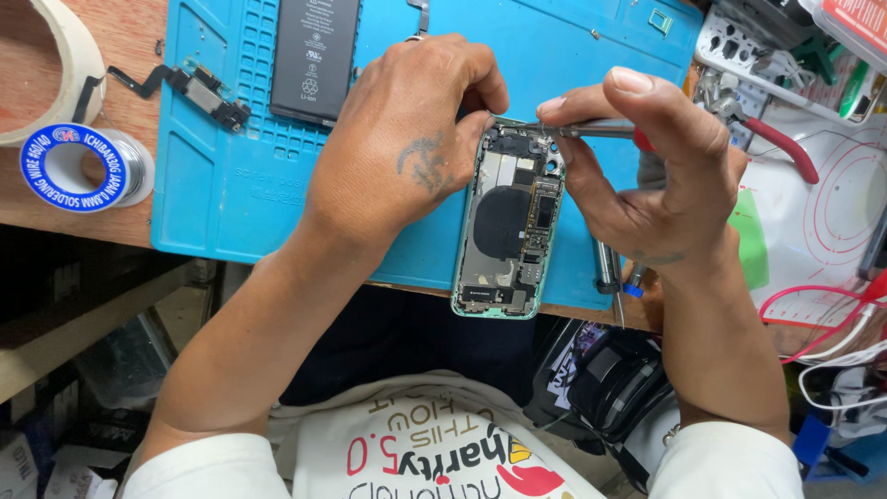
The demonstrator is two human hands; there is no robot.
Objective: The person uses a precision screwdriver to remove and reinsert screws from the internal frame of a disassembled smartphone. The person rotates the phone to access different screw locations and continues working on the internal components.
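Note:
An opened phone [505, 226] with a pale green frame lies on the blue work mat [231, 176], its inner parts and a round black coil showing. My left hand [402, 139] rests over the phone's upper left edge and steadies it. My right hand [637, 176] pinches a thin metal tool [591, 128] between thumb and fingers. The tool's tip lies at the phone's top end, near the camera corner. A black battery [312, 55] sits on the mat above my left hand. A small black flex part [205, 92] lies at the mat's upper left.
A spool of solder wire [78, 168] and a tape roll [55, 55] sit on the wooden bench at left. Red-handled pliers [781, 143], a tool rack [739, 46] and red and white cables [832, 323] crowd the right side. Two more tools [610, 277] lie by the mat's lower right edge.

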